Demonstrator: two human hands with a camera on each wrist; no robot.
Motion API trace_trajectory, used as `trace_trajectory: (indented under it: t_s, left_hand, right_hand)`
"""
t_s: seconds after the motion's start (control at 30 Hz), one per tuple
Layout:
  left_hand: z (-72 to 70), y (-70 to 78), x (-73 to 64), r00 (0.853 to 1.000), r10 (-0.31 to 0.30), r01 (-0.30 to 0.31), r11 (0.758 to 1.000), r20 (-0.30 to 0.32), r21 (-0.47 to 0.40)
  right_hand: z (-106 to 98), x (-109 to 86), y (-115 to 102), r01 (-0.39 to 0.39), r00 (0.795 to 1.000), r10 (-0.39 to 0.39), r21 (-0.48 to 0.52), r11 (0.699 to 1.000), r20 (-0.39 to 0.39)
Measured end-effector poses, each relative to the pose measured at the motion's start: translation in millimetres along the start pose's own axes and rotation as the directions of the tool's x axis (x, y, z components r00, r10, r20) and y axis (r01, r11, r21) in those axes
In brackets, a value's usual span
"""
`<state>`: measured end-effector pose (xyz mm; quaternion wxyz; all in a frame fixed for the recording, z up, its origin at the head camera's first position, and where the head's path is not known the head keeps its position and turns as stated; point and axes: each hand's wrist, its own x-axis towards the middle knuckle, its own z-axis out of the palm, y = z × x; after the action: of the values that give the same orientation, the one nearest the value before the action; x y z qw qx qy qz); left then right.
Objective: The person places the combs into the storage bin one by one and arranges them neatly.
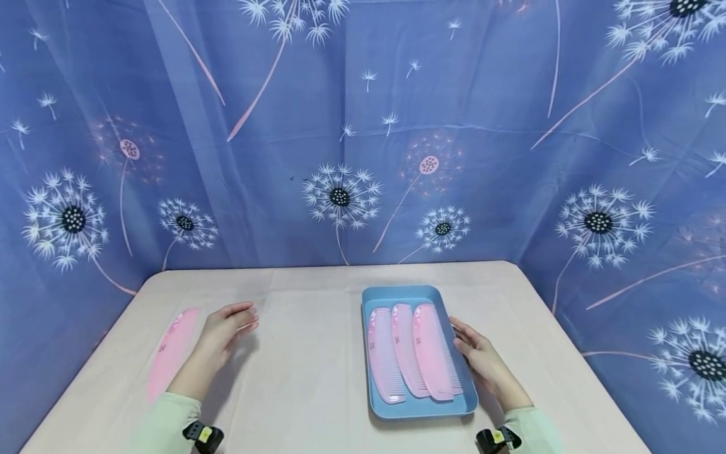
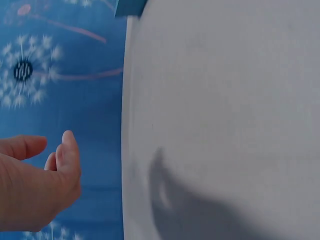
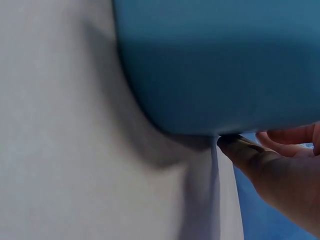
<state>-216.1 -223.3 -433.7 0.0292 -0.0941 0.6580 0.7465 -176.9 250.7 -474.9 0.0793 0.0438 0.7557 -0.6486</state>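
Note:
Several pink combs lie in a blue tray (image 1: 420,412) right of the table's middle: a left comb (image 1: 379,353), a middle comb (image 1: 404,353) and a right comb (image 1: 428,350), partly overlapping. My right hand (image 1: 484,358) is at the tray's right side; in the right wrist view its thumb (image 3: 245,155) touches the outer wall, fingers fairly straight. My left hand (image 1: 218,334) hovers over the table with loosely bent fingers and holds nothing. Just left of it lies a single pink comb (image 1: 170,356), partly hidden by the left forearm.
A pale cloth covers the table (image 1: 306,366). Blue curtains (image 1: 272,208) with dandelion prints stand behind it and on both sides. Each wrist wears a small black camera, such as the left camera (image 1: 203,436).

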Motion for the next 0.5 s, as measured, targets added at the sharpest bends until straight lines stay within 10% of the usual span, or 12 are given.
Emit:
trace_trajectory:
  t_s: [0.5]
  left_hand:
    - [-79.5,10.0,-13.4,0.992,-0.062,0.044,0.985,-0.105,-0.165]
  right_hand:
    - [1,0.1,0,-0.014,1.0,0.014,-0.006,1.0,-0.021]
